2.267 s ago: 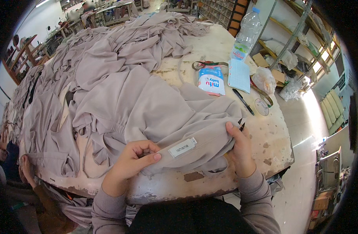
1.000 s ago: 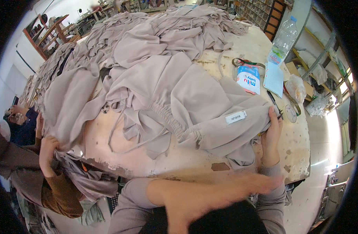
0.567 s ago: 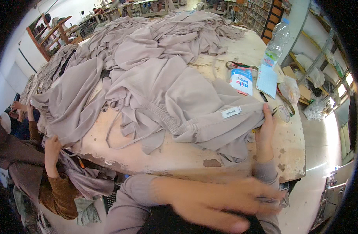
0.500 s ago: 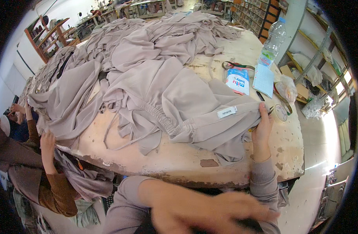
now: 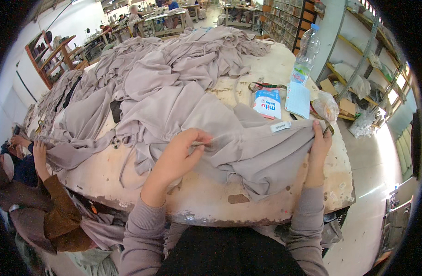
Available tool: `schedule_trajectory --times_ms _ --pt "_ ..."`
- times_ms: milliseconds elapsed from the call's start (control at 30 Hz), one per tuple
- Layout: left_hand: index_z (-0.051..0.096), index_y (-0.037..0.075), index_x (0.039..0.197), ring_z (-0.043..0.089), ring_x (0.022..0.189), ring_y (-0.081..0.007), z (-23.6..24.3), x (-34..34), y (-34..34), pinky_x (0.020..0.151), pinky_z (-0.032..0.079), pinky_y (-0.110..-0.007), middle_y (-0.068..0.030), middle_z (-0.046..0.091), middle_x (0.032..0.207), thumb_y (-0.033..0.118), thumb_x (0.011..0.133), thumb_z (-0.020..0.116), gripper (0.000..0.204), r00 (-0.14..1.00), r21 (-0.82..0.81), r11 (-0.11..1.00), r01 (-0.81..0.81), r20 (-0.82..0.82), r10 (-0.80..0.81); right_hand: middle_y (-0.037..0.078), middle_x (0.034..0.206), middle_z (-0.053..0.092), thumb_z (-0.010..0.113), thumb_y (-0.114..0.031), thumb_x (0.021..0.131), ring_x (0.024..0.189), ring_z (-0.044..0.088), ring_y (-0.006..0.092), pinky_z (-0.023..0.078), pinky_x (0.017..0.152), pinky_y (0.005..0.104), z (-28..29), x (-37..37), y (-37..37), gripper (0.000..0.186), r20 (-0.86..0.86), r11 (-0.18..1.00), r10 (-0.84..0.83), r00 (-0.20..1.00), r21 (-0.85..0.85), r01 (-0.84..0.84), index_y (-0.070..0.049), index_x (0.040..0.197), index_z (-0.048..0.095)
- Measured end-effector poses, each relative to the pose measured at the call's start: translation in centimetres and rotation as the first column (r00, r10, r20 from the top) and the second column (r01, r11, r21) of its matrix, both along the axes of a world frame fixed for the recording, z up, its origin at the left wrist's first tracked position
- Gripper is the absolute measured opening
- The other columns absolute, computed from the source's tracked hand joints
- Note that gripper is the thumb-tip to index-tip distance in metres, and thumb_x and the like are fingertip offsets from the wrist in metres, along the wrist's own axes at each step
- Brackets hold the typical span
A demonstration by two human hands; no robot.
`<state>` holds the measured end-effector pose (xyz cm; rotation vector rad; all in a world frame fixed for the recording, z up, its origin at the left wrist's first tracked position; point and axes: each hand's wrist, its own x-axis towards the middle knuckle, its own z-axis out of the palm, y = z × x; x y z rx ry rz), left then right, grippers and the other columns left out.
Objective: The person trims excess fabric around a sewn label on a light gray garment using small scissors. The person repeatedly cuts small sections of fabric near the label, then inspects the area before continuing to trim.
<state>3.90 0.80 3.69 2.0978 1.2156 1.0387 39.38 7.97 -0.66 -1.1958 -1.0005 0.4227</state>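
A taupe garment [image 5: 266,158] lies spread across the near part of the table, with a small white label [image 5: 281,126] on its upper edge. My right hand [image 5: 319,143] grips its right end, thumb on top and fingers behind the cloth. At the garment's gathered section, my left hand [image 5: 179,154] is closed, thumb and fingertips pinching a bit of the fabric. Part of the gathering is hidden behind that hand. A thin tie of the same cloth trails down on the left.
More taupe garments [image 5: 174,60] are heaped along the table [image 5: 202,207]. On the right stand a clear bottle [image 5: 307,55], a blue-and-white packet [image 5: 267,103], a notepad [image 5: 297,99] and a plastic bag [image 5: 326,106]. A co-worker [image 5: 59,211] in brown sleeves handles cloth at the left.
My left hand has moved from low in front of me up onto the garment and now pinches it. My right hand keeps its hold, with the garment end slightly raised.
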Motion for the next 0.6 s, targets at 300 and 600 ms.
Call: schedule_trajectory --times_ms 300,600 --pt "0.058 0.009 0.103 0.052 0.102 -0.0259 -6.3 -2.3 4.4 0.093 0.032 -0.044 -0.0074 0.059 0.101 0.009 0.073 0.06 0.031 0.873 0.325 0.898 -0.297 -0.288 0.393 0.011 0.113 0.051 0.051 -0.008 0.084 0.095 0.055 0.0274 0.044 0.082 0.0362 -1.0 -5.4 0.6 0.037 0.567 0.976 0.215 0.796 -0.159 -0.15 -0.013 0.121 0.049" --pt "0.063 0.006 0.083 0.056 0.07 -0.0236 -4.5 -3.9 3.5 0.088 0.035 -0.038 -0.0068 0.062 0.075 0.023 0.073 0.068 0.02 0.941 0.04 0.961 -0.275 -0.194 0.277 0.009 0.094 0.063 0.063 -0.001 0.066 0.082 0.06 0.0242 0.047 0.073 0.0324 0.1 -4.4 -0.1 0.033 0.629 0.901 0.426 0.651 -0.362 -0.24 -0.008 0.099 0.063"
